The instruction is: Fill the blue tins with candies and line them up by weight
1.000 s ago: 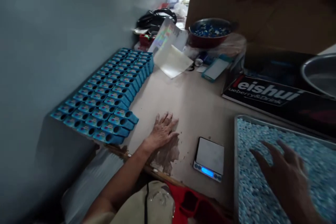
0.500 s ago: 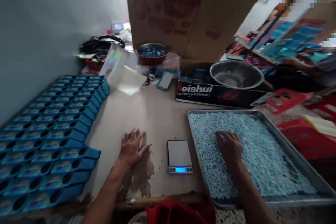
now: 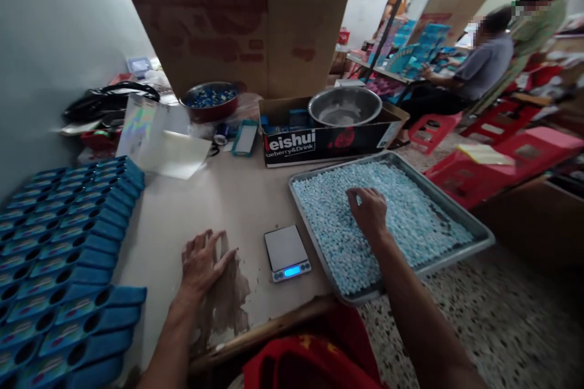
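Observation:
My left hand (image 3: 201,262) lies on the table with its fingers spread, beside a worn brown patch; it holds nothing. Over a metal tray (image 3: 472,250) full of small pale blue and white pellets (image 3: 319,219), my right hand (image 3: 370,211) is curled, with thumb and forefinger bent into a loop. Whatever its fingers hold, if anything, is hidden. Between the two hands stands a small digital scale (image 3: 286,249) with a lit blue display and a bare white plate. Rows of blue boxes (image 3: 86,255) with round dark holes fill the table's left side.
Behind the tray, a black carton (image 3: 287,149) carries a steel bowl (image 3: 345,110). A red bowl (image 3: 210,110) of blue and white bits and a loose paper sheet (image 3: 177,155) lie farther back. Red stools (image 3: 479,182) and several people are at the right.
The view has swung right, so the table sits farther left in the picture. My right hand has lifted from the pellets with its fingers drawn in. My left hand stays on the table.

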Demonstrator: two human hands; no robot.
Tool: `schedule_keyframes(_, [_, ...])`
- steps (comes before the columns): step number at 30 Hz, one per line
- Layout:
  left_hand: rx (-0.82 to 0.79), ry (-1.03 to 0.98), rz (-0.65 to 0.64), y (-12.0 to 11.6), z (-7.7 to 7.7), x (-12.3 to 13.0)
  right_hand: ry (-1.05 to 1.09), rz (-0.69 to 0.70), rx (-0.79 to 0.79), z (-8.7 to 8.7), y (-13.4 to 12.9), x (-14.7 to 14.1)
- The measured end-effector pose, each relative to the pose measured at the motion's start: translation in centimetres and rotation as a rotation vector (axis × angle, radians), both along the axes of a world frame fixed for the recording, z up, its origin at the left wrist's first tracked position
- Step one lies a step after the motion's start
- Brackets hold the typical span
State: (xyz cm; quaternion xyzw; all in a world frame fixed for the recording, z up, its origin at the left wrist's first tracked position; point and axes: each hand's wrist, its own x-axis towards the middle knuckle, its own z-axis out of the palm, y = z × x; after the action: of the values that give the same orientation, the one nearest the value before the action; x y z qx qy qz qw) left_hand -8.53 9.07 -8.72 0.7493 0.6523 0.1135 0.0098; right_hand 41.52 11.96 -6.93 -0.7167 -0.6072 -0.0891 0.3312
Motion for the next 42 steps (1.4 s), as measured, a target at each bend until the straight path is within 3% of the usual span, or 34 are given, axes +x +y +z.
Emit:
schedule_keyframes(5, [-0.038,0.011,0.025,0.9,0.8,0.2,-0.015,-0.079,-0.142,1.4,0.7,0.0])
schedule_keyframes(11, [-0.015,-0.014,0.007,1.6,0.3,-1.0,-0.044,-0.054,-0.196,2.6,0.6,-1.1])
schedule_keyframes(16, [0.093,-0.073,-0.055,1.3,-1.1,-2.4,-0.092,0.053,-0.192,1.8,-0.4,-3.2])
schedule_keyframes(19, [0.077,-0.063,-0.084,0.6,-2.0,-3.9,-0.109,0.103,-0.181,1.0,-1.3,-3.9])
schedule_keyframes(24, [0.011,-0.069,-0.093,-0.9,-2.7,-5.8,-0.041,0.130,0.009,0.1,-2.7,-4.0])
schedule_keyframes(27, [-0.029,-0.080,-0.052,-1.2,-2.1,-5.3,0.034,0.138,0.096,0.7,-2.9,-4.0])
schedule_keyframes(30, [-0.113,-0.096,0.042,-1.3,0.0,-3.1,0.112,0.211,0.141,2.6,-3.5,-3.9])
schedule_keyframes(33, [-0.279,-0.079,0.089,-2.0,2.5,0.0,0.207,0.272,0.056,5.4,-5.1,-2.3])
schedule_keyframes(35, [-0.384,-0.066,0.093,-2.4,3.5,1.4,0.243,0.318,-0.030,6.7,-5.8,0.0])
schedule_keyframes(39, [-0.417,-0.066,0.172,-3.2,2.8,2.0,0.139,0.539,-0.179,6.5,-5.0,5.8])
schedule_keyframes(42, [-0.402,-0.094,0.176,-4.0,1.5,2.1,0.092,0.549,-0.295,5.6,-4.0,9.3])
